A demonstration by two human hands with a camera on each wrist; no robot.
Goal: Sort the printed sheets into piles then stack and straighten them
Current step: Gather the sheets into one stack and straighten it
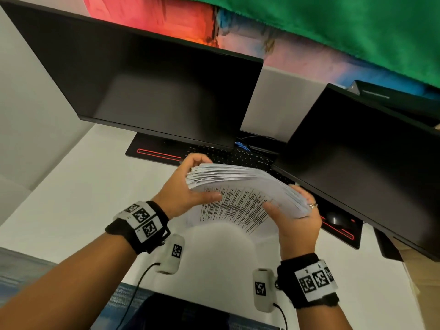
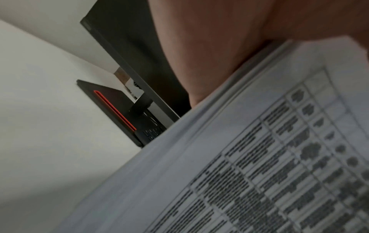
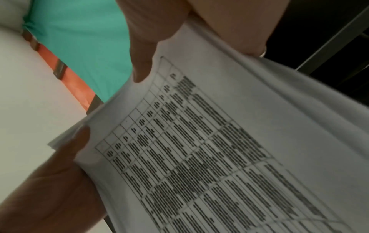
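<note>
A thick stack of printed sheets (image 1: 242, 184) with tables of text is held bowed above the white desk (image 1: 71, 198), just in front of the keyboard (image 1: 238, 158). My left hand (image 1: 188, 182) grips its left edge, thumb on the near printed face and fingers curled over the far side. My right hand (image 1: 292, 210) grips the right edge the same way. The left wrist view shows the stack (image 2: 259, 157) under my left hand (image 2: 209, 55). In the right wrist view the printed page (image 3: 219, 149) is held by my right hand (image 3: 143, 47) and, at the far edge, my left hand (image 3: 60, 173).
Two dark monitors (image 1: 154, 91) (image 1: 369, 163) stand close behind and to the right of the stack. A black desk mat with a red stripe (image 1: 152, 152) lies under the keyboard, and a mouse (image 1: 335, 220) sits beneath the right monitor. Green cloth (image 1: 333, 25) hangs at the back.
</note>
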